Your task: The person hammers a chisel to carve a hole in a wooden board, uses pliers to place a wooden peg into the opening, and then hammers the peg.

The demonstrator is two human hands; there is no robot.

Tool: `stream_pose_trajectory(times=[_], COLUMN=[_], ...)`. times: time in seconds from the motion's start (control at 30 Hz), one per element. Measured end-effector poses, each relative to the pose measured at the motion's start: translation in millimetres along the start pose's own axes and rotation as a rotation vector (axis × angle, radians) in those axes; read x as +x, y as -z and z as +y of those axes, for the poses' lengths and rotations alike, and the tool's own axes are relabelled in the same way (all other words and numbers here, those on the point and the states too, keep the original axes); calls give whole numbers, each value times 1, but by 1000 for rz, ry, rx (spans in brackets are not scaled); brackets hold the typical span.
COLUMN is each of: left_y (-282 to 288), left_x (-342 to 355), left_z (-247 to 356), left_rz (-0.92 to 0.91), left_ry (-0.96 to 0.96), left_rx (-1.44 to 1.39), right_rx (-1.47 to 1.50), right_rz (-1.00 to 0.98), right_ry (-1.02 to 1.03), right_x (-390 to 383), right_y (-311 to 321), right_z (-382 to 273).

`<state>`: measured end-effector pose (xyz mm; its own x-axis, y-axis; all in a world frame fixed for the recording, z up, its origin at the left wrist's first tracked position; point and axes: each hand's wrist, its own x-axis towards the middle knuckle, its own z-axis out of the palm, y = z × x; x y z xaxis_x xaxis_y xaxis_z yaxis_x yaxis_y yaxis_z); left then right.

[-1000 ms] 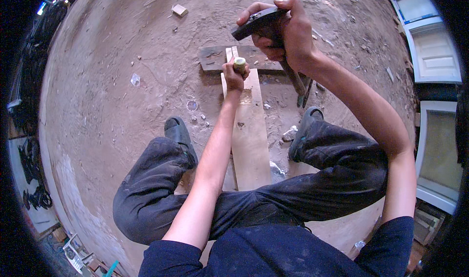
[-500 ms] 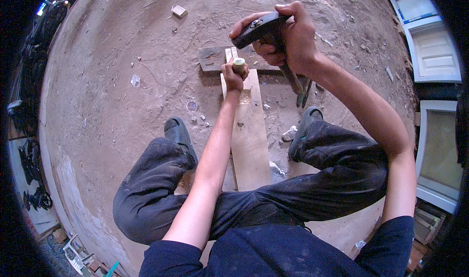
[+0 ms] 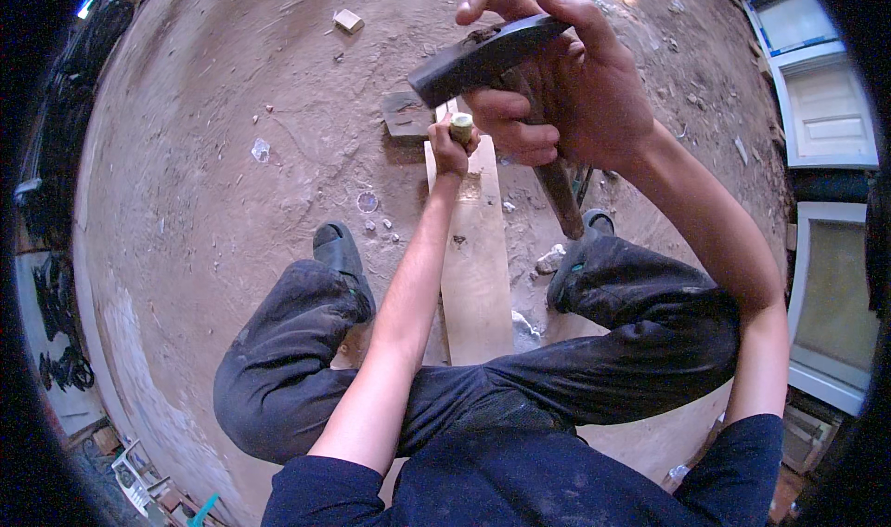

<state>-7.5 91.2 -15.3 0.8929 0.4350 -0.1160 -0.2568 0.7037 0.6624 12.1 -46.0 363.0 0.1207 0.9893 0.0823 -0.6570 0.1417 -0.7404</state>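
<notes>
Now larger in view than half a second ago, and across more of the dark wooden block (image 3: pixel 406 118): the hammer (image 3: pixel 487 56), lifted in the right hand (image 3: pixel 594 91), toward the camera by the look of it. In view, apart from the tool handle (image 3: pixel 461 121) in the left hand (image 3: pixel 451 154), so seemingly no blow landing at this moment. On the right, a loosened grip: lower fingers curled around the hammer's shaft, one finger stretched out beyond the head, another digit at its right end. On the left, fingers wrapped narrowly about the tool handle, butt turned up to the camera; perhaps a chisel, but with the working end hidden. Beneath that fist, the far end of a pale board (image 3: pixel 475 276), near end between the thighs. Just nearer than the fist, on the board, a rough patch (image 3: pixel 471 189); impossible to tell whether recess or loose chips. As for containers, none certain: only a small pale box-like piece (image 3: pixel 348 21) on the dirt floor (image 3: pixel 232 183), perhaps hollow, perhaps solid.
</notes>
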Motion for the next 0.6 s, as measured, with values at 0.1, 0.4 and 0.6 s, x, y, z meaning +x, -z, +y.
stream_pose_trajectory(times=[0.1,0.4,0.6], left_y=[13,-29,-36], left_x=[-1,-17,-17], left_z=[-11,13,16], left_rz=[153,185,182], left_ry=[-755,-328,-309], left_rx=[1000,405,392], right_rx=[95,58,63], right_rz=[-9,-19,38], right_ry=[-33,-51,-54], right_x=[3,-4,-8], right_y=[-7,-25,-25], right_z=[2,-4,-4])
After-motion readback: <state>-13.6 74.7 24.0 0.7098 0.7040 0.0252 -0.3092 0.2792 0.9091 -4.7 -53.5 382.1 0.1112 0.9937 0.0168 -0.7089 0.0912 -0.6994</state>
